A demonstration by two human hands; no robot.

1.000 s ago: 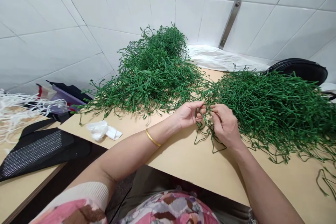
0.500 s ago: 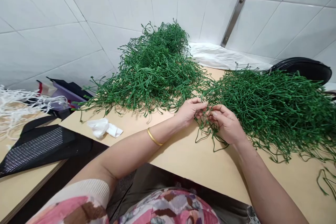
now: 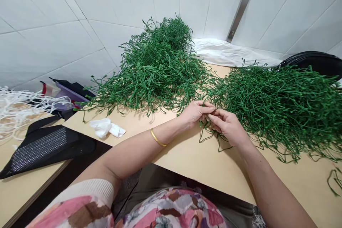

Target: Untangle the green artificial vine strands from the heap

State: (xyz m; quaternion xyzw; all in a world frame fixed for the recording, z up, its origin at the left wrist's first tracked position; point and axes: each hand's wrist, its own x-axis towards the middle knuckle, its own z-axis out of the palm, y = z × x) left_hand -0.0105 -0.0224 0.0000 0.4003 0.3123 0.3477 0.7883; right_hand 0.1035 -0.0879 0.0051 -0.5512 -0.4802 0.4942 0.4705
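My left hand (image 3: 197,113) and my right hand (image 3: 227,123) meet fingertip to fingertip over the light wooden table (image 3: 187,160). Both are closed, pinching thin green cord between them. Loops of green cord (image 3: 204,136) hang below my fingers onto the tabletop. Behind my left hand rises a tall tangled pile of green cords (image 3: 157,71) with small knotted ends. A second, wide pile of green cords (image 3: 283,103) lies beside my right hand. The exact place where the fingers grip is partly hidden.
A crumpled white tissue (image 3: 107,128) lies left of my left forearm. White cords (image 3: 18,110) and a black mesh bag (image 3: 40,149) sit on another surface at far left. White cloth (image 3: 227,53) and a black case (image 3: 312,64) are by the tiled wall.
My hands have drawn closer together, the fingertips now touching. Fewer green loops show below them. The view has shifted slightly.
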